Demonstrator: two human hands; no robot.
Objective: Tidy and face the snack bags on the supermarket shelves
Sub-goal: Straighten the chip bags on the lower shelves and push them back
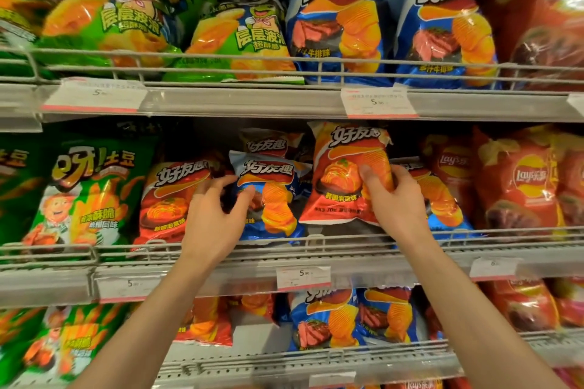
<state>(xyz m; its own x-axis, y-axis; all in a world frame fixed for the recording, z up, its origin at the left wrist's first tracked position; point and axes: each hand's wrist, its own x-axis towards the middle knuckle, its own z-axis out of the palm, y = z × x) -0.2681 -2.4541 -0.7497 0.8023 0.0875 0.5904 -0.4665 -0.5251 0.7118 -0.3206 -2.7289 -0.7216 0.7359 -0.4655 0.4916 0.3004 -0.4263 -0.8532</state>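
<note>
The right hand (390, 199) pinches the upright red chip bag (344, 174), lifted; its matching red row (175, 199) lies left, beyond the blue bag (268, 196) the left hand (218, 208) grips.

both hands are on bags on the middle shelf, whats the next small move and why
Probably set the red bag, lifted by the right hand, down behind the red bag at left, and lift out the blue bag the left hand grips: it sits among reds.
</note>
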